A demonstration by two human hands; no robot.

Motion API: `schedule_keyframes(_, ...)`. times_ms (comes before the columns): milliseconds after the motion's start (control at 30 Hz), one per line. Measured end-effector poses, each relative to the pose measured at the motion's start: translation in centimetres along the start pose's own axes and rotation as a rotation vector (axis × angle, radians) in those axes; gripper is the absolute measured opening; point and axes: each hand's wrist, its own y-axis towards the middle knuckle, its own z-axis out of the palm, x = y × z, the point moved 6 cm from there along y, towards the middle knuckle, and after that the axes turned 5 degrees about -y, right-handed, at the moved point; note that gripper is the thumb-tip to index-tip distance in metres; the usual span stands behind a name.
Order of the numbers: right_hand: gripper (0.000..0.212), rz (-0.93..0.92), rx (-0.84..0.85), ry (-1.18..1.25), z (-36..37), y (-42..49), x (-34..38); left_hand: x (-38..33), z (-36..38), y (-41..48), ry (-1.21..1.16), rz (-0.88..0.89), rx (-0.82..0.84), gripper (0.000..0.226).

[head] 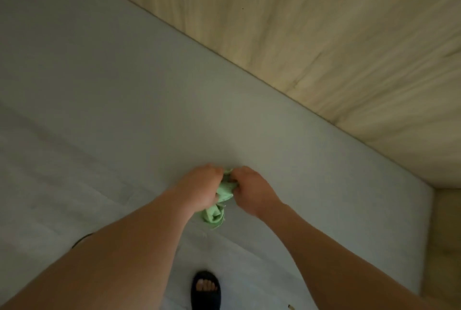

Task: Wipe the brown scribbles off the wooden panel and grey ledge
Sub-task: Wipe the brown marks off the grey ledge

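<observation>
- The left hand (199, 188) and the right hand (252, 192) meet in the lower middle of the view, knuckles up, both bare forearms reaching in from the bottom edge.
- Both hands grip a green cloth (219, 203) bunched between them. The left hand's fingers are curled round its left side and the right hand's fingers are curled round its upper right side.
- A crumpled tail of the cloth hangs out below the hands, nearer the left wrist.
- The grey ledge (162, 80) fills the middle and left of the view as a wide, plain band running diagonally from the upper left down to the right. The hands and cloth are in front of its lower part; whether the cloth touches the surface cannot be told.
- The wooden panel (324, 35) lies beyond the ledge and takes up the upper right. It is pale with streaky grain and meets the ledge along a straight dark seam.
- The whole view is dim and smeared, so brown scribbles on either surface cannot be made out.
- At the bottom, between the forearms, a foot in a black slipper (205, 289) stands on a pale floor (224, 254), toes pointing toward the ledge.
</observation>
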Motion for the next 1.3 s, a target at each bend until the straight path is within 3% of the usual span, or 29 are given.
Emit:
schedule_keyframes(67, 0.033, 0.049, -0.002, 0.183, -1.8, -0.8, 0.5, -0.5, -1.5, -1.8, -0.108, -0.072, -0.043, 0.033)
schedule_keyframes(133, 0.008, 0.083, -0.037, 0.378, -4.4, -1.2, 2.3, 0.0, -4.0, -4.3, -0.262, -0.137, -0.094, 0.022)
schedule_keyframes(200, 0.016, 0.082, -0.036, 0.554, -7.2, -1.7, 5.0, 0.8, -6.4, -7.2, -0.435, -0.184, -0.11, 0.014)
schedule_keyframes(300, 0.02, 0.064, 0.027, 0.741, -10.4, -2.5, 9.8, 2.2, -9.9, -11.9, -0.717, -0.249, -0.203, 0.022)
schedule_keyframes(400, 0.022, 0.06, 0.102, 0.923, -11.8, -3.1, 14.8, 4.3, -11.8, -16.6, -0.967, -0.351, -0.306, 0.01)
schedule_keyframes(600, 0.023, -0.055, 0.273, 1.099, -13.1, -4.2, 27.9, 10.0, -15.1, -28.3, -1.392, -0.523, -0.575, 0.025)
schedule_keyframes(767, 0.051, -0.241, 0.495, 0.959, -10.0, -8.2, 39.0, 13.3, -15.7, -40.2, -1.612, -0.639, -0.788, 0.021)
schedule_keyframes(867, 0.036, -0.29, 0.48, 0.861, -7.5, -11.1, 44.7, 15.2, -14.0, -47.3, -1.709, -0.642, -0.879, 0.029)
schedule_keyframes(1067, 0.015, -0.267, 0.602, 0.877, -1.2, -19.7, 55.5, 17.2, -9.3, -61.8, -1.923, -0.449, -1.058, 0.034)
schedule_keyframes(1167, 0.016, -0.278, 0.694, 0.92, 2.1, -25.9, 61.0, 18.6, -5.9, -70.1, -1.938, -0.488, -1.228, 0.047)
schedule_keyframes(1300, 0.022, -0.268, 0.808, 0.983, 5.9, -34.2, 67.2, 19.2, -1.9, -80.2, -1.939, -0.568, -1.465, 0.037)
